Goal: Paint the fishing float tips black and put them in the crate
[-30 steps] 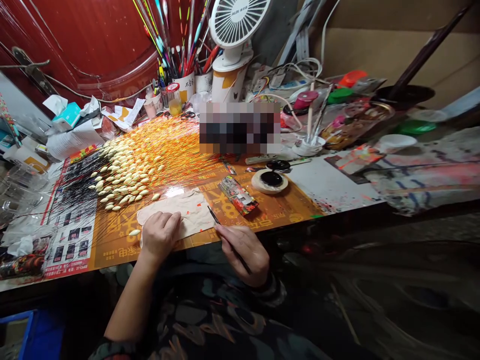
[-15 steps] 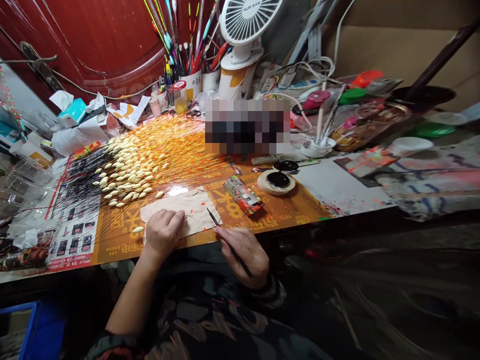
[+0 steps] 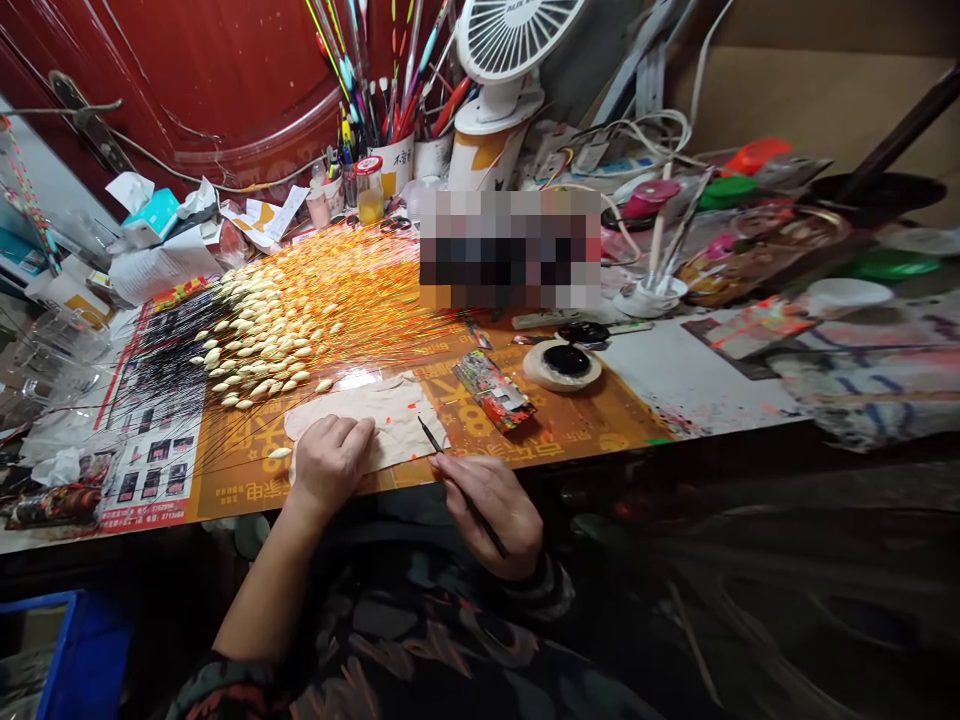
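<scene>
My left hand (image 3: 335, 455) is closed, knuckles up, over the left part of a beige cloth (image 3: 390, 440) with orange specks. A single fishing float (image 3: 280, 453) with a pale body lies just left of it, its right end running in under my fingers; the grip itself is hidden. In my right hand (image 3: 491, 510) is a thin dark paintbrush (image 3: 430, 436), pinched like a pen. Its tip points up and left, over the right end of the cloth. Many more floats (image 3: 259, 335) lie massed behind, with dark stems leftward and orange-yellow tips rightward.
Right of the cloth sit a paint-crusted block (image 3: 495, 392) and a round dish of black paint (image 3: 564, 362). Farther back stand a white fan (image 3: 517, 40), a jar with a red lid (image 3: 369, 190) and cups of brushes. Brushes rest in a white bowl (image 3: 651, 295). The table's front edge is close.
The whole view has shifted a little, moving the scene slightly right. Both hands, the brush and the cloth keep nearly the same places relative to each other.
</scene>
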The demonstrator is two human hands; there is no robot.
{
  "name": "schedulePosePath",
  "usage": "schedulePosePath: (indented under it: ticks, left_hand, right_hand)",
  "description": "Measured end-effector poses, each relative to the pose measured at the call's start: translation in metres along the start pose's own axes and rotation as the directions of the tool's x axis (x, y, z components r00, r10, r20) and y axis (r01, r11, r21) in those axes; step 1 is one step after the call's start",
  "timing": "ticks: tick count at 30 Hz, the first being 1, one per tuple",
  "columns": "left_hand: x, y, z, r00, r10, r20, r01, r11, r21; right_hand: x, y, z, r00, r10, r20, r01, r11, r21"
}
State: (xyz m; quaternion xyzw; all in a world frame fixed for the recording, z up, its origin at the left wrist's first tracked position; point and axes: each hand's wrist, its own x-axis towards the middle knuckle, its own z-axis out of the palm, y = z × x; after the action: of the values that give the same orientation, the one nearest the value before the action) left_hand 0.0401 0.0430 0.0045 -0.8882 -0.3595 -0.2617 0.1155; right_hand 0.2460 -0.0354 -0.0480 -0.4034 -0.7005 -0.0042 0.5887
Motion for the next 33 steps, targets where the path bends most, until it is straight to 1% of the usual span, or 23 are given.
schedulePosePath:
  ticks: [5, 9, 16, 27, 30, 33]
  left_hand:
    - [0.0002, 0.0002, 0.0004, 1.0, 0.005, 0.001, -0.005, 1.0, 0.009]
    - [0.0014, 0.0008, 0.0002, 1.0, 0.02, -0.02, -0.02, 0.999, 0.026]
    - [0.0026, 0.0025, -0.0012, 0.999, 0.03, -0.041, -0.029, 0.999, 0.027]
    - [0.002, 0.0015, -0.0009, 0.999, 0.026, -0.038, -0.025, 0.999, 0.024]
    - [0.0027, 0.0013, -0.0008, 0.999, 0.026, -0.043, -0.026, 1.0, 0.018]
    - [0.0029, 0.0006, -0.0001, 0.999, 0.025, -0.042, -0.025, 1.0, 0.013]
  right_hand:
    - [-0.0017, -0.0028, 0.0036, 1.0, -0.007, 0.026, 0.007, 1.0, 0.016]
    - [-0.0035, -0.0026, 0.006, 0.999, 0.0, 0.032, 0.0, 1.0, 0.011]
    - [-0.0036, -0.0019, 0.007, 0.999, -0.002, 0.033, 0.003, 1.0, -0.014]
    - [-0.0052, -0.0013, 0.0071, 0.998, 0.012, 0.054, -0.011, 1.0, -0.026]
    - [-0.0049, -0.0008, 0.0064, 0.999, 0.01, 0.039, -0.01, 1.0, -0.014]
    - [-0.0047, -0.0007, 0.0053, 1.0, 0.008, -0.002, -0.008, 1.0, -0.006]
